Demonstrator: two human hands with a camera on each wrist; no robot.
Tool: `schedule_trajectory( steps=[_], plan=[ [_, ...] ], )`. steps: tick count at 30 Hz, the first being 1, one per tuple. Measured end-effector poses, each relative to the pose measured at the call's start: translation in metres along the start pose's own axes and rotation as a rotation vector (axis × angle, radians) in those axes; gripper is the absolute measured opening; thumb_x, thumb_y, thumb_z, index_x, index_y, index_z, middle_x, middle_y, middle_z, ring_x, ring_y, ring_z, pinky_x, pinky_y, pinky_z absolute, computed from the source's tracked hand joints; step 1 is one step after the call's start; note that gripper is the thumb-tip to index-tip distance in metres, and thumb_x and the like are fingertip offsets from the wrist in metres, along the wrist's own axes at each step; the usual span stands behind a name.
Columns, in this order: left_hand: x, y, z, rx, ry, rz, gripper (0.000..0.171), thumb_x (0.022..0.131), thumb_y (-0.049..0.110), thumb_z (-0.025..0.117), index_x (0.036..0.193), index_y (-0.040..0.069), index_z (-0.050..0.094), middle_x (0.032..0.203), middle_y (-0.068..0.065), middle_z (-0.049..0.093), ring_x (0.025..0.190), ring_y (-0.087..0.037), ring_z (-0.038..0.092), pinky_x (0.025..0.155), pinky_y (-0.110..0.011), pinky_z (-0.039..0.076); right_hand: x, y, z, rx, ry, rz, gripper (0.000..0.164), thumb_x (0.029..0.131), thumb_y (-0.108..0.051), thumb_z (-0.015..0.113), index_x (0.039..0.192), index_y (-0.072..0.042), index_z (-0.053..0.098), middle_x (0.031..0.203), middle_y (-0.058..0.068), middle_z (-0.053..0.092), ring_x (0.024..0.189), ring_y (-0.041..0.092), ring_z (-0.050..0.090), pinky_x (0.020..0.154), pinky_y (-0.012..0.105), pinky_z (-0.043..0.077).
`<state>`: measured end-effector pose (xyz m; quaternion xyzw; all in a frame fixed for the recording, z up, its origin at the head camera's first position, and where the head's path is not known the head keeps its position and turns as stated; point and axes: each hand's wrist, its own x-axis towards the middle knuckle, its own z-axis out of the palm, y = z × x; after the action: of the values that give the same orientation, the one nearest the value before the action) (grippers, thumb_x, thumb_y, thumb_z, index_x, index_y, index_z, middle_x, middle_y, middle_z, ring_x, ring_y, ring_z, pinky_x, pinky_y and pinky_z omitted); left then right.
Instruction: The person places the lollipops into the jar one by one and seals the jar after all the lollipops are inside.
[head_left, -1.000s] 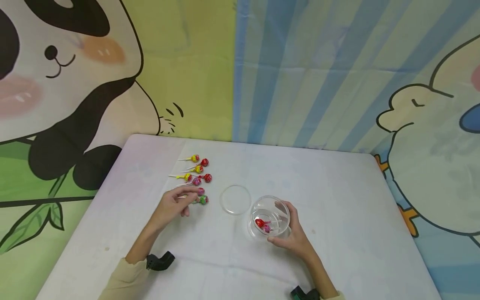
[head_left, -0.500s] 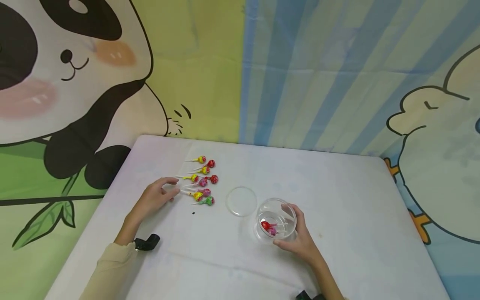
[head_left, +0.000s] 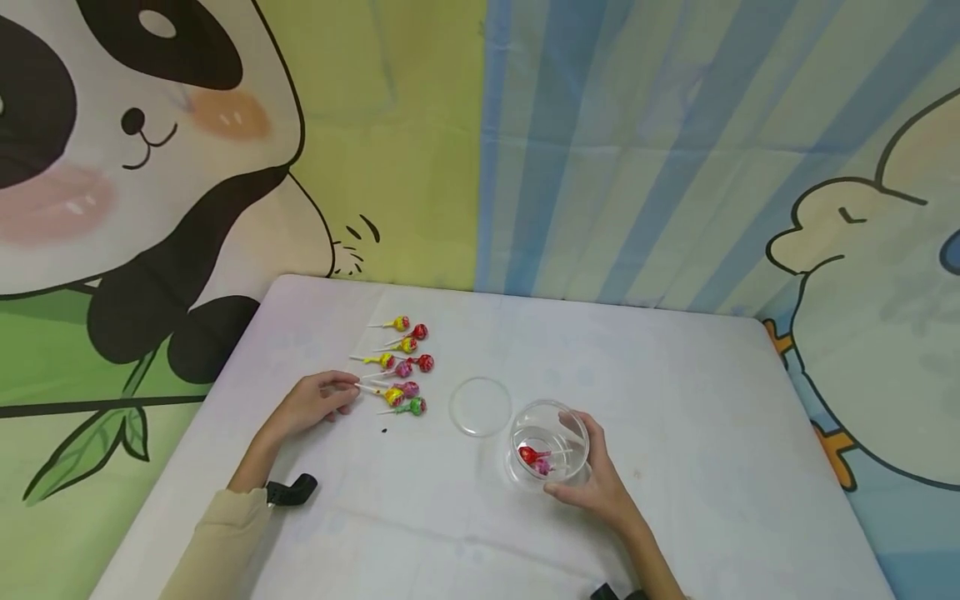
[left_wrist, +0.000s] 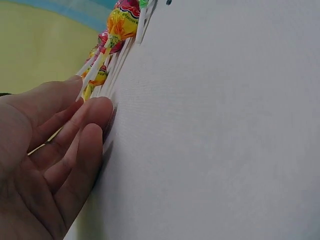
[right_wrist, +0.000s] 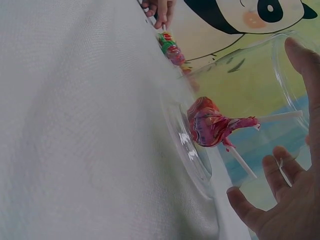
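Observation:
My left hand (head_left: 318,402) is at the left of a loose group of lollipops. Its thumb and forefinger pinch the white stick end of a yellow-wrapped lollipop (head_left: 393,397), whose orange-yellow head (left_wrist: 123,24) shows in the left wrist view. Close by lie a green lollipop (head_left: 417,406) and a pink one (head_left: 409,389). My right hand (head_left: 600,475) grips the side of a clear round jar (head_left: 550,406), which is uncapped and stands on the table. Inside it are a red lollipop (head_left: 528,455) and a pink-purple one (head_left: 542,467).
A clear round lid (head_left: 480,407) lies flat between the lollipops and the jar. Farther back are more yellow and red lollipops (head_left: 419,332). A small dark speck (head_left: 384,431) is on the white table (head_left: 450,517). A printed curtain (head_left: 600,150) hangs behind.
My left hand has drawn back leftward from above the lollipops, uncovering the yellow and green ones, then moved slightly to the yellow one's stick. The right hand keeps holding the jar.

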<state>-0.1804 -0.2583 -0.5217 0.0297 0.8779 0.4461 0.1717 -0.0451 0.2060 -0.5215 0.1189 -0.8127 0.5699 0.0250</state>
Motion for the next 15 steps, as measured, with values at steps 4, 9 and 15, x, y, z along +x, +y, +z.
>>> schedule_trajectory(
  steps=[4, 9, 15],
  plan=[
    [-0.001, -0.006, 0.002, -0.077, 0.0, -0.011, 0.045, 0.091, 0.037, 0.067, 0.122, 0.005, 0.061, 0.092, -0.011, 0.072, 0.072, -0.014, 0.067, 0.061, -0.03, 0.056, -0.001, 0.0, 0.001, -0.008, -0.002, -0.002, 0.108, 0.061, -0.011, 0.088, 0.148, -0.018, 0.024, 0.147, 0.015, 0.043, 0.135, 0.012, 0.041, 0.108, 0.01, 0.023],
    [-0.001, -0.009, 0.004, -0.152, 0.042, 0.01, 0.046, 0.088, 0.039, 0.07, 0.118, 0.004, 0.063, 0.086, -0.01, 0.073, 0.069, -0.013, 0.068, 0.06, -0.03, 0.057, 0.0, -0.001, 0.001, -0.03, 0.0, -0.003, 0.108, 0.061, -0.012, 0.088, 0.148, -0.017, 0.024, 0.146, 0.016, 0.044, 0.134, 0.019, 0.042, 0.11, 0.015, 0.023],
    [-0.004, -0.012, 0.006, -0.227, 0.046, 0.03, 0.045, 0.088, 0.035, 0.071, 0.116, 0.001, 0.063, 0.085, -0.008, 0.073, 0.066, -0.012, 0.068, 0.06, -0.03, 0.057, 0.002, -0.003, 0.001, -0.021, 0.003, 0.004, 0.109, 0.059, -0.011, 0.088, 0.148, -0.016, 0.025, 0.144, 0.023, 0.044, 0.133, 0.033, 0.043, 0.109, 0.013, 0.024]
  ],
)
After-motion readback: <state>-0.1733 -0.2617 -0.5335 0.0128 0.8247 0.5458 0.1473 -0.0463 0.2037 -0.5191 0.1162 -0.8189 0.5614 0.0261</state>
